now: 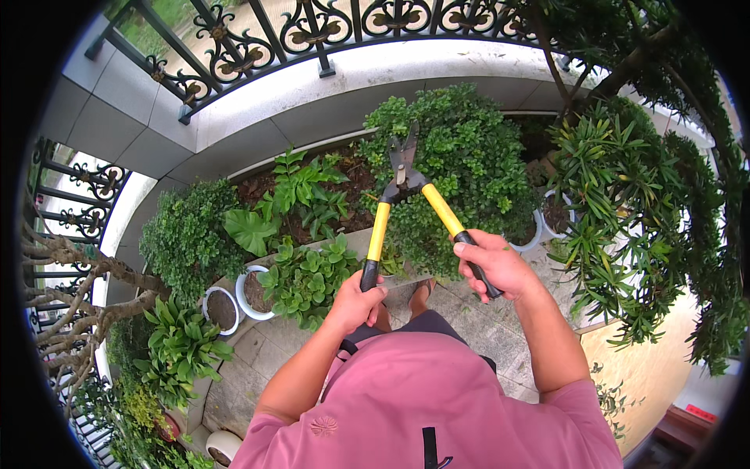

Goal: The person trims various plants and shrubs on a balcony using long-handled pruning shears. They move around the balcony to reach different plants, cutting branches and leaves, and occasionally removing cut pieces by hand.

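A pair of hedge shears (402, 174) with yellow shafts and black grips points away from me over a dense, small-leaved green shrub (469, 152). My left hand (356, 302) is wrapped around the left grip. Around the right grip my right hand (495, 264) is closed, thumb along the top. The handles are spread and the dark blades stand apart in a narrow V. The blade tips lie against the shrub's left upper part in view; whether they touch leaves I cannot tell.
A low tiled wall (252, 140) with a black iron fence (316, 29) curves behind the bed. White pots of soil (221, 311) stand at left, others at right. A long-leaved tree (609, 158) overhangs the right side. Bare branches (99, 287) reach in from the left. Paving (263, 346) lies underfoot.
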`<control>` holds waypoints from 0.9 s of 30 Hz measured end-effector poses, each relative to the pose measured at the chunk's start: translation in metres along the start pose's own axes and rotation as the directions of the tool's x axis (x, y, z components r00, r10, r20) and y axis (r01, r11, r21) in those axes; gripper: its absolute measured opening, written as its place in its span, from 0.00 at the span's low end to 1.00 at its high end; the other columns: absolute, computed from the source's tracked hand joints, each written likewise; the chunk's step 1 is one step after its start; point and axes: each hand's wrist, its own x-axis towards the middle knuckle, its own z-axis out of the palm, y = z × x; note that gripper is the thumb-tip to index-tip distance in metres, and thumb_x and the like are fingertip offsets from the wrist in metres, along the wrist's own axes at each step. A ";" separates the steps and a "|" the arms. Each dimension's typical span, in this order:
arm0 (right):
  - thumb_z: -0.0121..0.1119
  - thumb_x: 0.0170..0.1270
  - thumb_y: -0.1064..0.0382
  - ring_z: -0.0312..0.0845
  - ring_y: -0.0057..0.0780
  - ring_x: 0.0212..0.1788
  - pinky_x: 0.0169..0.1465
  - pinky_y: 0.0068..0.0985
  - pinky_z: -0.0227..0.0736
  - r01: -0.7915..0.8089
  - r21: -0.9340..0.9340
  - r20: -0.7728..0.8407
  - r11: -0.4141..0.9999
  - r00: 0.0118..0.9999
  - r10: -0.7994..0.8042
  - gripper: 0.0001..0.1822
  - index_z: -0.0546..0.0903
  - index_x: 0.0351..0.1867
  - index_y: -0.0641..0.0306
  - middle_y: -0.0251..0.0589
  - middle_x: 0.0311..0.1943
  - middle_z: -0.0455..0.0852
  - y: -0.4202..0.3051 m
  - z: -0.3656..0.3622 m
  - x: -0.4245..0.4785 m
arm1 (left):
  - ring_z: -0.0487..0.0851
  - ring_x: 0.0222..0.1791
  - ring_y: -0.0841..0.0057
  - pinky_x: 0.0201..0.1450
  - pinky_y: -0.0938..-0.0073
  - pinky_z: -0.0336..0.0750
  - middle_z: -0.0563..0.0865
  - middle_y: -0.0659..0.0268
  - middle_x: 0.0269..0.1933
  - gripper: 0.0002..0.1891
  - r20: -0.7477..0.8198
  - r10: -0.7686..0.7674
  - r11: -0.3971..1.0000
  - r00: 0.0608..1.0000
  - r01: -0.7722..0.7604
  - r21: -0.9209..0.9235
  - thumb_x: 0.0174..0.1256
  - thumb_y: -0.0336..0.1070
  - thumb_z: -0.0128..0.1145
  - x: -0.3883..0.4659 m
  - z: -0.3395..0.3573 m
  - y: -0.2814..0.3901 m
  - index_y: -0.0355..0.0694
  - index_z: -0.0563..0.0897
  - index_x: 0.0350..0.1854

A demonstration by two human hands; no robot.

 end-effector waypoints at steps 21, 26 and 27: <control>0.61 0.78 0.55 0.72 0.14 0.16 0.13 0.21 0.68 -0.034 -0.048 0.145 0.998 0.989 0.041 0.10 0.78 0.46 0.58 0.32 0.26 0.82 -0.072 -0.027 0.061 | 0.73 0.11 0.80 0.13 0.74 0.64 0.79 0.70 0.24 0.13 -0.030 -0.004 0.998 1.000 0.002 -0.070 0.67 0.28 0.66 0.044 -0.057 0.009 0.36 0.77 0.50; 0.58 0.81 0.54 0.70 0.13 0.15 0.13 0.19 0.64 -0.160 0.043 0.234 0.986 0.961 0.146 0.20 0.77 0.64 0.65 0.33 0.27 0.82 -0.102 -0.073 0.120 | 0.71 0.10 0.79 0.13 0.75 0.62 0.78 0.70 0.23 0.14 0.055 -0.032 0.998 0.998 0.034 -0.043 0.66 0.27 0.66 0.095 -0.085 0.049 0.36 0.77 0.49; 0.57 0.82 0.54 0.70 0.13 0.15 0.13 0.19 0.63 -0.166 0.061 0.230 0.984 0.962 0.148 0.17 0.77 0.60 0.64 0.33 0.27 0.82 -0.104 -0.078 0.139 | 0.71 0.11 0.80 0.14 0.75 0.62 0.78 0.70 0.23 0.13 0.083 -0.037 0.997 0.996 0.042 -0.060 0.66 0.27 0.65 0.111 -0.083 0.056 0.36 0.77 0.49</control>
